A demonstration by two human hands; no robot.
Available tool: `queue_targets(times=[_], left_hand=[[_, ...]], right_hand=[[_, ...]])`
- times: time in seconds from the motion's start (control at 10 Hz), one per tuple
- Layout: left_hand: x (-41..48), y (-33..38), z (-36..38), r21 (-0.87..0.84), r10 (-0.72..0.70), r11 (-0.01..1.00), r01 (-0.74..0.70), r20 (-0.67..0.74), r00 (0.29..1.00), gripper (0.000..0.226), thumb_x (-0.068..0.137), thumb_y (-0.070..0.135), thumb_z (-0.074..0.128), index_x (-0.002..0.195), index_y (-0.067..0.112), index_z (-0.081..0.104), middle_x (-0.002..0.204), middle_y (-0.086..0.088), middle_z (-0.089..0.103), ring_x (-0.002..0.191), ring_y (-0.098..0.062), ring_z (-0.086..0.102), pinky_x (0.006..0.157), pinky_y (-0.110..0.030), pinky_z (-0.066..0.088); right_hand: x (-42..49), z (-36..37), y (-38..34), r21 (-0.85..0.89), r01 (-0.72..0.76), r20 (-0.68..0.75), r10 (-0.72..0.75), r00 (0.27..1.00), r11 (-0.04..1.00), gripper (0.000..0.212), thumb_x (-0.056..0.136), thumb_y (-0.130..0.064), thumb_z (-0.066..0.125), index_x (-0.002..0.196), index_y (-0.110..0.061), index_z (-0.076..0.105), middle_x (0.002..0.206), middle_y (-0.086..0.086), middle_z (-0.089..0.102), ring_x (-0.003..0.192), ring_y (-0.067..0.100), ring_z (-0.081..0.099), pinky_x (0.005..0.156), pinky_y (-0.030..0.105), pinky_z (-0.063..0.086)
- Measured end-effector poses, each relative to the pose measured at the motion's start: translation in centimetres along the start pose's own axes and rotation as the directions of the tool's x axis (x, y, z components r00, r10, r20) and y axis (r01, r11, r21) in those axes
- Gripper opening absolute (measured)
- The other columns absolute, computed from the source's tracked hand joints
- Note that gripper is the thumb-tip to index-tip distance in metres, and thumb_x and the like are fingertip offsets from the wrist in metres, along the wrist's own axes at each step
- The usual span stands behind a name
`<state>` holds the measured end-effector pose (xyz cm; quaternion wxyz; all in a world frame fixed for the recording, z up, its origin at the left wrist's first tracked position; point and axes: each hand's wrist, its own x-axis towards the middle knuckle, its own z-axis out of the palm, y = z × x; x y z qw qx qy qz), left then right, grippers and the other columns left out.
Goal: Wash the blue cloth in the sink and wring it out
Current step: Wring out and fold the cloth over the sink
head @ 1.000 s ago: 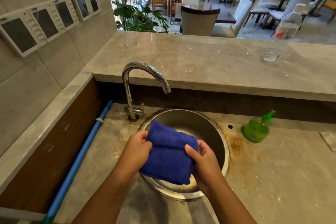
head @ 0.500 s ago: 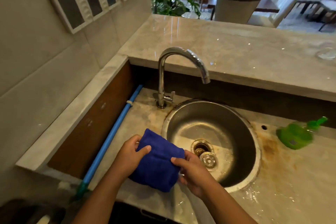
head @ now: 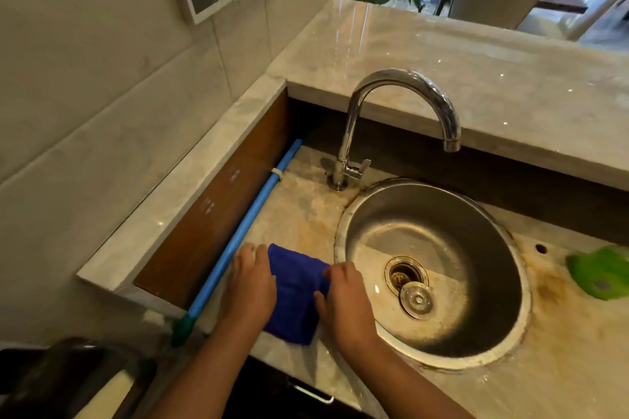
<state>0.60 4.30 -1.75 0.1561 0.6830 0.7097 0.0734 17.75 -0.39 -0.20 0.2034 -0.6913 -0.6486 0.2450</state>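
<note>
The folded blue cloth point(head: 295, 296) lies on the marble counter just left of the round steel sink point(head: 429, 214), between my two hands. My left hand point(head: 252, 282) rests palm down on the cloth's left edge with its fingers stretched out. My right hand point(head: 345, 296) holds the right edge, fingers bent over the far corner and thumb on top. The chrome faucet point(head: 401, 82) arches over the sink with no water running. The basin is wet, and a loose strainer plug point(head: 417, 299) sits beside the open drain.
A blue pipe point(head: 255, 211) runs along the wooden wall left of the cloth. A green soap bottle point(head: 604, 277) lies on the stained counter at the right. A raised marble ledge point(head: 476, 61) stands behind the faucet. A dark container point(head: 68, 381) is at the bottom left.
Both hands carried the cloth from over the sink leftward and down onto the counter. My left hand turned from gripping to lying flat. The view tilted down and closer.
</note>
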Motion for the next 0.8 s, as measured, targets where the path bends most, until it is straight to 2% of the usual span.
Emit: queue_targets(times=[0.1,0.2,0.3,0.4,0.5,0.6,0.7,0.8], left_hand=[[0.0,-0.1,1.7,-0.042,0.245,0.969,-0.244,0.031,0.969,0.052,0.088,0.005,0.065,0.139,0.005,0.054,0.148,-0.016,0.048,0.135,-0.034,0.049,0.112,-0.041,0.041],[0.5,-1.4,3.2,-0.036,0.302,0.953,-0.3,0.107,0.947,0.055,0.093,0.027,0.042,0.141,0.003,0.053,0.149,-0.014,0.049,0.136,-0.034,0.051,0.117,-0.031,0.029],[0.2,-2.5,3.7,0.06,0.309,0.944,-0.325,0.186,0.933,0.074,0.091,0.054,0.009,0.157,0.021,0.006,0.163,0.006,-0.002,0.154,-0.015,0.002,0.123,-0.033,-0.004],[-0.1,-2.9,3.9,0.155,0.318,0.927,-0.342,0.161,0.934,0.074,0.096,0.059,0.022,0.16,0.023,0.011,0.166,0.004,0.005,0.154,-0.016,0.006,0.12,-0.041,-0.008],[-0.1,-3.0,4.2,0.215,0.293,0.918,-0.333,0.199,0.935,0.074,0.096,0.056,0.031,0.159,0.019,0.019,0.165,-0.002,0.019,0.152,-0.019,0.016,0.118,-0.042,-0.007],[-0.2,-2.5,3.6,0.249,0.265,0.91,-0.33,0.263,0.928,0.075,0.093,0.055,0.035,0.156,0.016,0.028,0.162,-0.005,0.029,0.149,-0.021,0.027,0.117,-0.046,0.007],[-0.1,-2.8,4.3,0.271,0.287,0.898,-0.346,0.234,0.929,0.075,0.091,0.055,0.037,0.154,0.015,0.034,0.16,-0.004,0.034,0.147,-0.021,0.032,0.113,-0.045,0.012],[-0.1,-2.3,3.4,0.238,0.285,0.914,-0.327,0.193,0.939,0.077,0.091,0.059,0.033,0.154,0.015,0.03,0.161,-0.004,0.033,0.148,-0.017,0.021,0.113,-0.04,0.014]], right_hand=[[0.4,1.9,-0.6,-0.194,0.177,0.051,-0.171,0.984,0.965,0.051,0.08,-0.033,0.069,0.125,-0.01,0.059,0.133,0.006,0.055,0.12,0.024,0.055,0.106,0.035,0.047],[0.2,3.6,-0.1,-0.376,0.202,0.233,-0.119,0.965,0.904,0.084,0.086,-0.052,0.059,0.152,-0.005,0.037,0.161,0.014,0.032,0.149,0.032,0.03,0.123,0.045,0.015],[-0.8,4.1,1.5,-0.428,0.206,0.258,-0.099,0.961,0.88,0.092,0.081,-0.069,0.045,0.149,-0.007,0.044,0.158,0.013,0.038,0.145,0.028,0.04,0.123,0.045,0.018],[-1.3,4.1,2.9,-0.401,0.246,0.314,-0.12,0.942,0.882,0.09,0.088,-0.072,0.041,0.15,-0.007,0.042,0.158,0.014,0.037,0.146,0.028,0.036,0.114,0.046,0.017],[-1.3,4.4,3.1,-0.42,0.277,0.296,-0.158,0.942,0.864,0.085,0.092,-0.07,0.039,0.149,-0.007,0.043,0.158,0.014,0.038,0.145,0.028,0.037,0.112,0.046,0.019],[-1.2,4.1,3.0,-0.424,0.272,0.332,-0.131,0.934,0.864,0.087,0.092,-0.07,0.037,0.152,-0.007,0.038,0.161,0.015,0.031,0.148,0.03,0.032,0.114,0.046,0.015],[-0.5,2.9,2.1,-0.429,0.323,0.398,-0.144,0.906,0.843,0.088,0.097,-0.065,0.028,0.159,-0.011,-0.003,0.165,0.01,-0.014,0.155,0.029,-0.01,0.124,0.045,-0.011],[-1.2,1.8,1.7,-0.329,0.271,0.351,-0.149,0.924,0.905,0.083,0.097,-0.048,0.042,0.161,-0.013,0.002,0.168,0.007,-0.008,0.156,0.026,-0.004,0.121,0.038,-0.009]])
